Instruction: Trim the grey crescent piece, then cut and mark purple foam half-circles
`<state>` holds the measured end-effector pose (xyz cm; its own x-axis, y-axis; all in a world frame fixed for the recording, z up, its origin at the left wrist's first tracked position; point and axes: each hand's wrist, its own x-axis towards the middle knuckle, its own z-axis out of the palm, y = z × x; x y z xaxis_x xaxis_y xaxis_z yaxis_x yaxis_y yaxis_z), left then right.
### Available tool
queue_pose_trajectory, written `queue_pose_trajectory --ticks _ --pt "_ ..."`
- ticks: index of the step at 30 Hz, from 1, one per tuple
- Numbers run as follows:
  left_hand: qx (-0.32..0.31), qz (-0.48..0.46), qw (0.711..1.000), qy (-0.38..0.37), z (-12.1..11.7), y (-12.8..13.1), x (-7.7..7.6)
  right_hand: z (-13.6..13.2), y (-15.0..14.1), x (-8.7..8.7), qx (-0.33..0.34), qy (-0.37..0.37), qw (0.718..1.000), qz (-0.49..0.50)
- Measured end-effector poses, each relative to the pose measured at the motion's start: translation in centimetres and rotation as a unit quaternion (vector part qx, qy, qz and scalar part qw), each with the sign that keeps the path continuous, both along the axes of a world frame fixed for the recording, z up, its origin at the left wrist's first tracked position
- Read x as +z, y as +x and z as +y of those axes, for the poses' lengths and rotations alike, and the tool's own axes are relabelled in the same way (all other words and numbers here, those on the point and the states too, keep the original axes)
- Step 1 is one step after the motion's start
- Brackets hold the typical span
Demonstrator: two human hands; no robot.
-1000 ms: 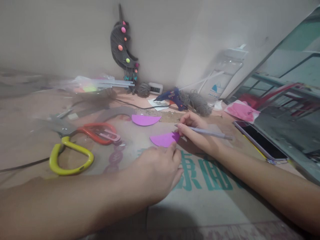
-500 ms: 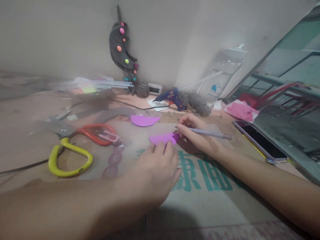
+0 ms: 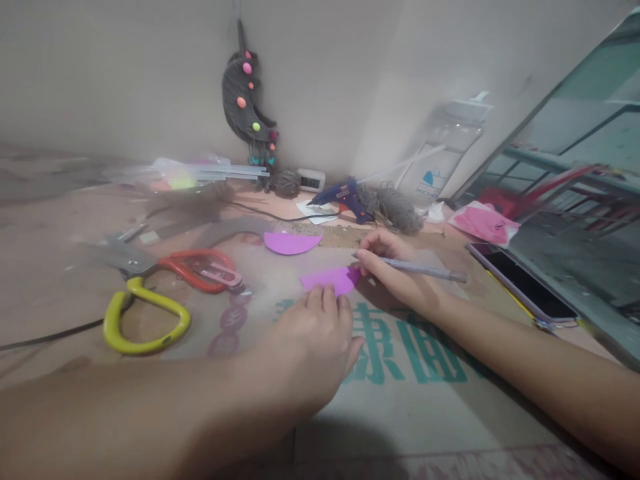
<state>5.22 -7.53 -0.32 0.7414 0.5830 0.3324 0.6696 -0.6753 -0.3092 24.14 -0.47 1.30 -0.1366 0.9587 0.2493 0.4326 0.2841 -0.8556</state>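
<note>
My left hand (image 3: 317,347) lies palm down with its fingers stretched out. Its fingertips press on the lower edge of a purple half-round paper piece (image 3: 330,277) on the cardboard. At the right end of that piece, my right hand (image 3: 387,260) is closed around a pale lavender pen (image 3: 420,268). The pen's tip points left, just above the paper; whether it touches cannot be told. A second purple paper half-circle (image 3: 293,244) lies flat a little farther back, apart from both hands.
Scissors (image 3: 150,317) with yellow and orange handles lie at left, a pink cutter (image 3: 220,273) beside them. Behind are a blue glue gun (image 3: 345,198), grey yarn (image 3: 397,208) and a water bottle (image 3: 440,153). A phone (image 3: 523,280) lies at right; a decorated grey moon (image 3: 243,100) hangs on the wall.
The whole view has shifted slightly, with things sitting a little farther right and lower. The left fingers have shifted slightly on the purple paper. The right hand keeps its hold on the pen.
</note>
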Motion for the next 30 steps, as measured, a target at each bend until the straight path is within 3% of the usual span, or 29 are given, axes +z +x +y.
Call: queue_pose_trajectory --ticks 9,12,22,27,30 --pt "-0.042 0.031 0.998 -0.042 -0.15 0.25 0.71 0.11 0.43 -0.52 0.011 0.033 0.999 -0.041" --pt "-0.022 0.034 0.998 -0.052 -0.21 0.29 0.90 0.05 0.39 -0.34 0.007 0.038 0.998 -0.049" --pt "0.017 0.035 0.999 -0.024 -0.25 0.03 0.58 -0.46 0.15 0.12 -0.014 0.033 0.998 -0.057" --pt "0.010 0.029 1.000 0.001 -0.12 -0.11 0.43 -0.28 0.17 0.00 0.000 0.025 0.999 -0.024" --pt "-0.032 0.010 0.999 0.010 -0.08 -0.06 0.42 -0.02 0.17 -0.10 0.017 0.025 1.000 0.002"
